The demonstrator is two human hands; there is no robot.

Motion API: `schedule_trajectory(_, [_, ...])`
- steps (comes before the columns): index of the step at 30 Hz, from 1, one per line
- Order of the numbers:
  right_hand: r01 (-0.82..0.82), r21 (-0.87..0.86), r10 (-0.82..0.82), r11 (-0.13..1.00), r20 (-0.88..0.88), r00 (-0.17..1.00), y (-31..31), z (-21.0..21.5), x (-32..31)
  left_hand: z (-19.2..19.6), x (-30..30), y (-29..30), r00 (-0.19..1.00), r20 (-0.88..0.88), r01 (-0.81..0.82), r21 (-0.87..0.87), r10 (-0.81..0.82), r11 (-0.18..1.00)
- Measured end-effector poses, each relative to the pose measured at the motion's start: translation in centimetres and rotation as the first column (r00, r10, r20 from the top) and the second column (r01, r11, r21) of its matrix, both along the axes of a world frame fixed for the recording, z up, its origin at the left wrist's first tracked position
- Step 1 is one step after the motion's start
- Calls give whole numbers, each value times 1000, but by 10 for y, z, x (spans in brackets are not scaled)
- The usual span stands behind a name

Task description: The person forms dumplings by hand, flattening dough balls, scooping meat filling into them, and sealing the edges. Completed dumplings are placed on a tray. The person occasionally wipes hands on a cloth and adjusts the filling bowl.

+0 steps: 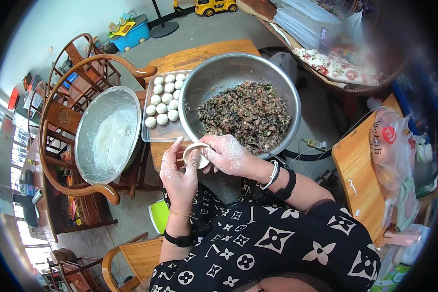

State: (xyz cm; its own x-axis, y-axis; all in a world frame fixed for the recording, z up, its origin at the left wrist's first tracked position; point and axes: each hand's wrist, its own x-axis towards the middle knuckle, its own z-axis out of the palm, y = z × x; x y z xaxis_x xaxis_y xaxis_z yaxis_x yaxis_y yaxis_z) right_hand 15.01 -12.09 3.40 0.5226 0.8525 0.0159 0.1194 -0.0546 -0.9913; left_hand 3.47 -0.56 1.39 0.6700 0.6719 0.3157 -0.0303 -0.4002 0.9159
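Between my floury hands is a piece of white dough (197, 149) shaped like a small cup. My left hand (181, 176) grips its near left side with thumb and fingers. On its right side my right hand (228, 155) pinches the rim, some fingers hidden behind. Just beyond my hands stands a large steel bowl (291, 92) with a dark chopped filling (246, 114) in it. A utensil handle (276, 158) shows at the bowl's near edge. Left of that bowl, a clear plastic tray (168, 132) carries several round white dough balls (162, 119) in rows.
A second metal basin (82, 141) holding a whitish plastic sheet (116, 136) sits on a wooden armchair (48, 117) at left. The wooden table (199, 57) supports tray and bowl. Right stands a wooden bench (350, 155) with plastic bags (389, 146). A woven basket (321, 78) is far right.
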Motion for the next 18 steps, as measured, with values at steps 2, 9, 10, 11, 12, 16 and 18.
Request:
schedule_trajectory(2, [-1, 5, 1, 1000, -142, 990, 0, -2, 0, -3, 2, 0, 993, 76, 106, -251, -90, 962])
schedule_trajectory(9, [24, -56, -21, 998, 57, 998, 1, -8, -8, -25, 2, 0, 994, -55, 81, -142, -89, 987])
schedule_trajectory(10, [34, -81, -20, 996, 164, 986, 1, -11, -5, -21, 3, -2, 997, -51, 53, -108, -59, 993])
schedule_trajectory(11, [47, -106, -16, 993, 269, 963, 1, -13, -3, -23, 3, -1, 996, -45, 72, -133, -78, 989])
schedule_trajectory(12, [44, -106, -7, 993, 322, 947, 0, -14, -2, -28, 3, 1, 994, -39, 90, -158, -97, 983])
schedule_trajectory(16, [31, -49, -36, 998, -107, 994, 1, -9, -4, -19, 7, -3, 964, 225, 250, -595, -140, 763])
schedule_trajectory(18, [42, -8, -42, 999, -193, 980, 1, -12, -3, -18, 8, -3, 954, 267, 288, -674, -139, 680])
